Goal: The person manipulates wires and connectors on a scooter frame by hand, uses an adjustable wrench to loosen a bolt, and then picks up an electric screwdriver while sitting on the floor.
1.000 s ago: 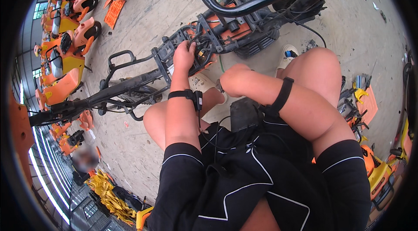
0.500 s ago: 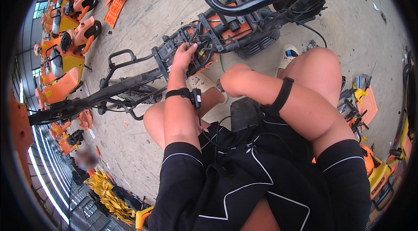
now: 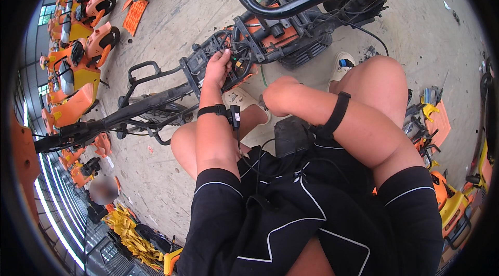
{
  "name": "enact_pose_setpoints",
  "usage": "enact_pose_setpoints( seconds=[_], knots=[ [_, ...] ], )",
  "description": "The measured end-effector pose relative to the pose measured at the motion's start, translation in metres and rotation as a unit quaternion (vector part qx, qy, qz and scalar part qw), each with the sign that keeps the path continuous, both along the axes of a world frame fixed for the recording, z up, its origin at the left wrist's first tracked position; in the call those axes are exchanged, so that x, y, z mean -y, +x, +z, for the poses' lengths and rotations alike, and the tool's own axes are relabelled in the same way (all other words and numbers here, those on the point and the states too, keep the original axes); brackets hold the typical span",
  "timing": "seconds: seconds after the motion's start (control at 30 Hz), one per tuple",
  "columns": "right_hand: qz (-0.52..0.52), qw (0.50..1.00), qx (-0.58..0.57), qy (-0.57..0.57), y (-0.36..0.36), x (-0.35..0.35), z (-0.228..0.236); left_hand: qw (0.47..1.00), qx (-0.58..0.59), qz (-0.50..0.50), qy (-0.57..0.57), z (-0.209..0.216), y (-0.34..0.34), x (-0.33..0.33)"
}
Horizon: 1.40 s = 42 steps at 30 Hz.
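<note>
A stripped electric scooter frame [image 3: 189, 87], black and dusty, stretches across the far side in front of me. My left hand [image 3: 217, 69] is at the open middle of the frame, thumb and fingers pinched together beside a bundle of wires [image 3: 240, 62]. What lies between those fingertips is too small to tell. Nearer to me, my right hand [image 3: 280, 95] is curled closed over the floor between my legs, turned so that its fingers are mostly hidden. A small dark bit shows at its left edge; I cannot make out what it holds.
A thick black tube [image 3: 312, 6] arches over the frame's far right. Orange and yellow scooters [image 3: 83, 73] line the left. Tools and an orange panel [image 3: 438, 124] lie on the right. Yellow parts [image 3: 130, 237] are heaped at lower left, near a person [image 3: 104, 190].
My left thumb and fingers have shifted slightly to the left at the wires and look more curled. My right hand stays in nearly the same place.
</note>
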State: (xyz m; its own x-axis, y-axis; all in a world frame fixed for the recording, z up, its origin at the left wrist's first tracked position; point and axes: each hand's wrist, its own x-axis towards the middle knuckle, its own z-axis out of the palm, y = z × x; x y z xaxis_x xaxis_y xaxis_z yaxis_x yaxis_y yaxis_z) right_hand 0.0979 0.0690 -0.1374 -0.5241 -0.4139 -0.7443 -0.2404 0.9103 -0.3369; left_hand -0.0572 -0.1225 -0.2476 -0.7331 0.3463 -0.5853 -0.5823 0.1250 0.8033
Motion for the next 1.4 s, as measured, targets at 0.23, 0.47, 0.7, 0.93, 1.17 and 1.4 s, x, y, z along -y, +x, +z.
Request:
enact_pose_setpoints(
  seconds=[0.23,0.47,0.7,0.93,1.17,1.4],
  knots=[
    [-0.007,1.000,0.000,-0.010,0.000,0.000,0.000,0.995,0.051,-0.007,0.089,0.005,0.004,0.001],
    [-0.005,1.000,0.000,-0.004,0.000,0.001,-0.007,0.951,0.167,0.049,0.256,0.005,0.004,0.002],
    [-0.014,1.000,-0.013,-0.023,0.004,-0.001,-0.007,0.967,0.132,0.070,0.206,-0.006,0.008,0.000],
    [0.011,1.000,0.013,-0.024,0.000,-0.006,0.014,0.979,0.042,0.157,0.121,-0.010,0.021,-0.027],
    [0.026,0.999,0.017,-0.033,0.001,-0.008,0.022,0.991,-0.053,0.125,0.008,-0.010,0.035,-0.048],
    [0.038,0.999,0.008,-0.033,0.003,-0.008,0.027,0.955,-0.148,0.051,-0.253,-0.009,0.030,-0.055]
  ],
)
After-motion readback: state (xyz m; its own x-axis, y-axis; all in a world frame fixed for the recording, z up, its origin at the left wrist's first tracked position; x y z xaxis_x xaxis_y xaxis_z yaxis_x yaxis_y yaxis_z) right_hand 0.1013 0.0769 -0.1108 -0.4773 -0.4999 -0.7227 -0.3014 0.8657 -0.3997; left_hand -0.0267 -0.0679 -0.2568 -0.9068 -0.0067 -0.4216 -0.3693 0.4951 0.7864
